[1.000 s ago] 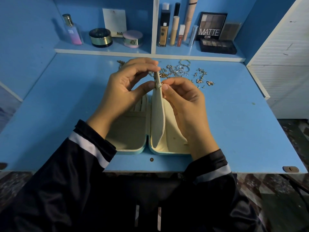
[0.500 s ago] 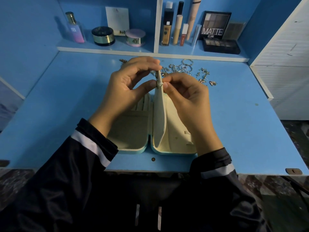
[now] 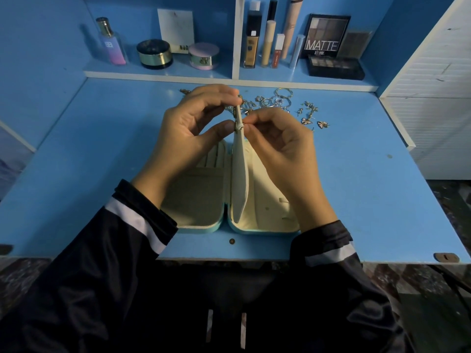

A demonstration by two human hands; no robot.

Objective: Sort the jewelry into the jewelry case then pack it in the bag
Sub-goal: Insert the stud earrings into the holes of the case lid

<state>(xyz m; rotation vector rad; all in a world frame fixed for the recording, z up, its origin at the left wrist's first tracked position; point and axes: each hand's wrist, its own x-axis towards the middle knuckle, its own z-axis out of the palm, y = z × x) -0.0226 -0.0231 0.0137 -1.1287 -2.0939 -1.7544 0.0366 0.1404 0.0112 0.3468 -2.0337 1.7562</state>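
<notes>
Your case (image 3: 201, 229) lies open and flat on the desk (image 3: 102, 138), with its hinge running from 6 to 12 o'clock and both cream-lined halves facing up. From the hinge a cream flap (image 3: 240, 179) stands upright between the halves.

Your left hand (image 3: 188, 138) grips the flap's far end, thumb on its 9 o'clock face and curled fingers arched over its top edge. Your right hand (image 3: 283, 149) comes in from 3 o'clock. Its thumb and forefinger are drawn narrow, pinching a small metal piece (image 3: 238, 126) that sits on the flap's edge. It is too small to tell what kind it is.

In the half at 9 o'clock of the flap you can see ribbed rolls (image 3: 214, 159) at the far end and a flat lined tray nearer you. The half at 3 o'clock shows small tabs (image 3: 283, 200) on its lining, and your right hand covers its far end.

The loose jewelry (image 3: 277, 101) is scattered on the desk at 12 o'clock from the case, just beyond your fingers. It includes rings, hoops and, toward 2 o'clock, a few studs (image 3: 322, 124).

Further out at 12 o'clock the shelf (image 3: 163, 72) holds a bottle (image 3: 112, 44), two jars, several tubes and a palette (image 3: 326, 36).
</notes>
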